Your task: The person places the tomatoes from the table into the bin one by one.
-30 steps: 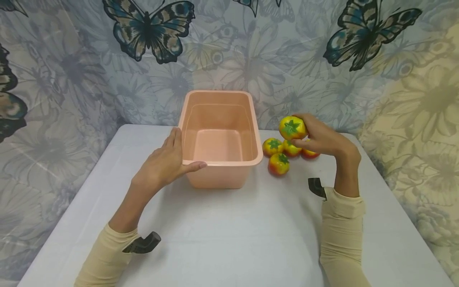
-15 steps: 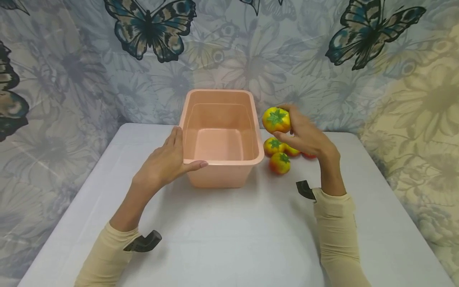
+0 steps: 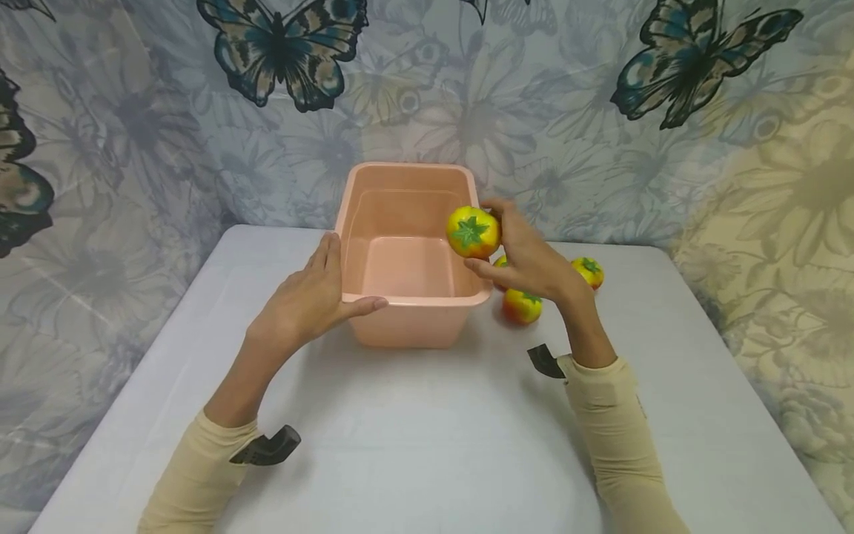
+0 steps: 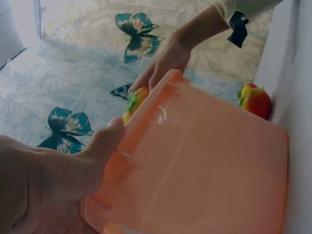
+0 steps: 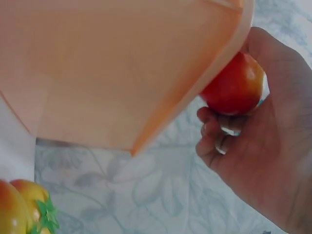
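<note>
The peach plastic tub point(image 3: 407, 325) stands on the table, its inside bare in the head view. My left hand point(image 3: 296, 300) rests at its near left corner, straight fingers along the left side and thumb along the front rim. With my right hand point(image 3: 534, 256) I grip a yellow-red tomato point(image 3: 472, 232), green star-shaped top facing the head camera, over the tub's right rim. In the right wrist view the tomato's red underside point(image 5: 236, 85) shows beside the rim, thumb and curled fingers around it. Beyond the tub, the left wrist view shows the right hand point(image 4: 168, 63).
More tomatoes lie right of the tub: one in front point(image 3: 522, 307), another farther right point(image 3: 588, 272), others partly hidden behind my right hand. The white table point(image 3: 427, 430) meets a cloth wall point(image 3: 534, 133) printed with butterflies and flowers just behind the tub.
My right hand has carried the tomato leftward from above the other tomatoes to over the tub's right rim. The left hand and the tub have stayed in place.
</note>
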`<state>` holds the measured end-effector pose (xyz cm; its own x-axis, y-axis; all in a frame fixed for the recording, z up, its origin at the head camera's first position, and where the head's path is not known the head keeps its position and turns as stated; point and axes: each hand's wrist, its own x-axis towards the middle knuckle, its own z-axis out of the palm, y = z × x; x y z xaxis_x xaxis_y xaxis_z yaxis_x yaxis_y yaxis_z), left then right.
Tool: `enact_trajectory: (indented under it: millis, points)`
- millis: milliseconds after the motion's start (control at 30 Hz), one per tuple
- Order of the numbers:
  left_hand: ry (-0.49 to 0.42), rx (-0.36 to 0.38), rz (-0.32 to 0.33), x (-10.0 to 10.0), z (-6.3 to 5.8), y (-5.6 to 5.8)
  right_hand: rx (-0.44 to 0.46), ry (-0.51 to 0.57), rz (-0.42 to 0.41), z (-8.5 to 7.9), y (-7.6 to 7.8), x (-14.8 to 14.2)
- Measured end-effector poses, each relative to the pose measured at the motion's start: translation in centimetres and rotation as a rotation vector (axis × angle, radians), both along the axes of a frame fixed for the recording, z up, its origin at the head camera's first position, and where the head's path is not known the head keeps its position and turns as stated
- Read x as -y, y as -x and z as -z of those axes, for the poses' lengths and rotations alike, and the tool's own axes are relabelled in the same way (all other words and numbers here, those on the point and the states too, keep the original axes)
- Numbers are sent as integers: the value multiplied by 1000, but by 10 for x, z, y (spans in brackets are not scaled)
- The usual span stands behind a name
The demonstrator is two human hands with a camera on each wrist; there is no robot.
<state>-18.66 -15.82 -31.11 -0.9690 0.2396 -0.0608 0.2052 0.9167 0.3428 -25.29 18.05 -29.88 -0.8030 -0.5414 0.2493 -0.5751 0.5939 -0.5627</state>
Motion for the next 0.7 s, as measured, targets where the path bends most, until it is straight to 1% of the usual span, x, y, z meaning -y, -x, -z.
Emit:
enact_trajectory:
  millis: [100, 200, 300, 500, 700]
  points:
    - [-1, 6, -4, 0, -1, 0, -2, 1, -36, 0, -1, 6]
    - [2, 11, -10, 1, -1, 1, -34, -8, -85, 1, -1, 11]
    - [5, 15, -15, 1, 0, 1, -58, -25, -101, 2, -1, 14]
    - [-10, 18, -21, 1, -1, 1, -69, -47, -61, -3, -2, 8]
    - [-14, 15, -16, 0, -1, 0, -46, -51, -41, -7, -3, -1]
